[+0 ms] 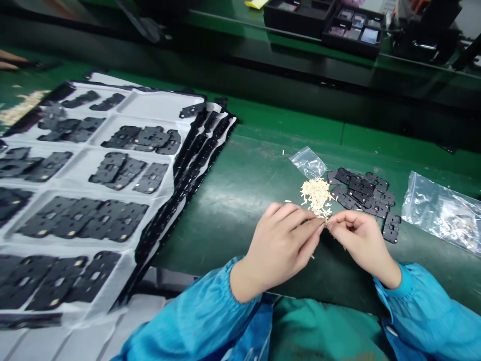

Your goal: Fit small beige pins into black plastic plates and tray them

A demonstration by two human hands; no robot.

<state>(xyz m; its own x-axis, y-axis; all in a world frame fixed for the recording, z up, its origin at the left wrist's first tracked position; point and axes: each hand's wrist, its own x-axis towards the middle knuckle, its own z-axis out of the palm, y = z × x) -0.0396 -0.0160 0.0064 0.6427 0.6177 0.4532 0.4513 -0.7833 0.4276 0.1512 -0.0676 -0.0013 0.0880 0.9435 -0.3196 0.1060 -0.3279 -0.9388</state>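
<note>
While the left hand [278,248] and the right hand [363,245] met at the fingertips [322,226], what they pinched was too small to tell — a heap of pale cream strips [316,196] lay just above; loose matte-black plates [363,193] remained beside it, others already in rows on a white padded sheet [150,108].

- Green workbench [285,120] spans the middle of the frame, its surface glossy
- Black trays [353,35] sit on a farther green bench [225,22] along the top edge, upper right

White sheets [150,105] holding black parts lie left; black trays [353,32] sit farther off.
</note>
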